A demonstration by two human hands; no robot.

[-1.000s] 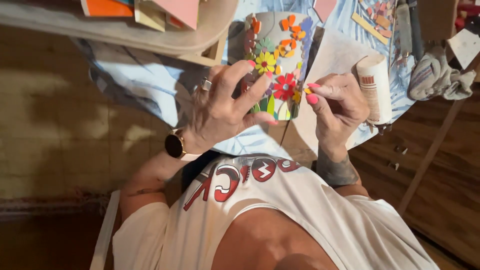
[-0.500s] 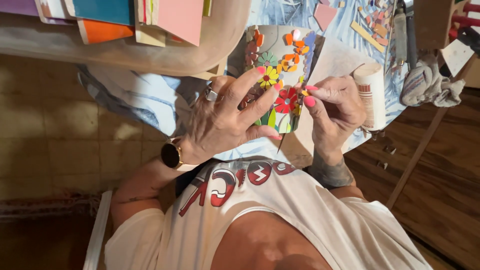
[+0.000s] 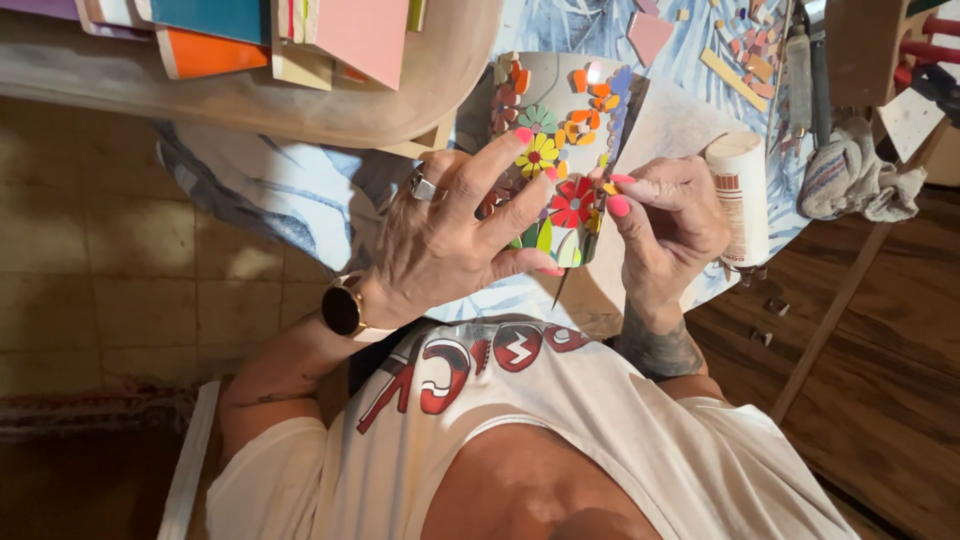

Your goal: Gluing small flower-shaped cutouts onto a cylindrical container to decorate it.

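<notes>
My left hand [image 3: 455,235], with a ring and a wristwatch, wraps around a grey vase [image 3: 560,95] covered with mosaic flowers in red, yellow, orange and green. Its fingers spread over the flowers and the thumb presses the lower edge. My right hand [image 3: 670,215] is at the vase's right side, thumb and forefinger pinching a small yellow piece [image 3: 608,187] against the mosaic. A thin dark stick [image 3: 560,290] pokes down below the vase; which hand holds it I cannot tell.
A white glue bottle [image 3: 740,200] lies just right of my right hand on the blue leaf-patterned table [image 3: 290,190]. A crumpled cloth [image 3: 850,175], loose tile bits [image 3: 740,50] and a round tray [image 3: 430,90] with coloured sheets surround the work. Wooden floor lies at right.
The vase and both hands sit slightly higher and more centred in view. My left fingers have spread further over the flowers; my right hand stays pinched at the vase's edge.
</notes>
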